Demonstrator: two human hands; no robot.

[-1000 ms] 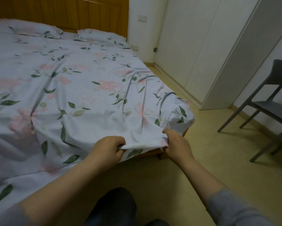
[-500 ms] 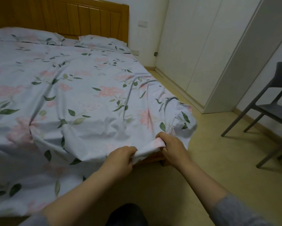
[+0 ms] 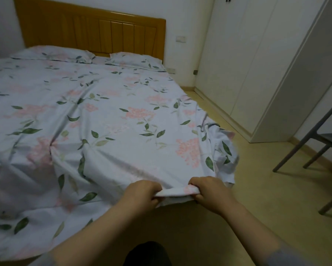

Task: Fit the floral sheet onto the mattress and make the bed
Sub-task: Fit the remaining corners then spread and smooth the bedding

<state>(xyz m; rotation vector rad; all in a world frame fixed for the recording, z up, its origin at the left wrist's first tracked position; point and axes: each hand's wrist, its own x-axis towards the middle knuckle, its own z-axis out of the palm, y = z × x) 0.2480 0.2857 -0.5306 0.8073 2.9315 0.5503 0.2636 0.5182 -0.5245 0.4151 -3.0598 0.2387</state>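
Vs. half a sec ago: both hands sit closer together on the hem, the strip between them is pulled taut and rolled into a thin band, and the view has lifted, so more headboard shows.

Bottom centre of frame: a dark rounded shape, prob. the person's knee (image 3: pixel 147 253); can't tell more. Two bare forearms run up from the lower corners, grey sleeve (image 3: pixel 287 256) at lower right. Left hand (image 3: pixel 142 194) is clenched knuckles-up on the floral sheet (image 3: pixel 111 120) hem; right hand (image 3: pixel 211 192) is clenched the same way just right of it, thumb under the fabric. Both grip the edge at the bed's foot, lower centre.

Sheet: thin, soft cotton-like cloth, pale lilac-white w/ pink blossom clusters and green leaves. It covers the whole bed, creased w/ radiating folds at centre left; the near right corner hangs bunched over the bed edge.

Floor (image 3: pixel 266 198): smooth yellowish. Right edge: grey chair (image 3: pixel 322 135), slim angled legs. Upper right: plain white wardrobe (image 3: pixel 257 60). Top: two matching flat pillows (image 3: pixel 134 61) against a glossy orange-brown slatted wooden headboard (image 3: pixel 96 31).
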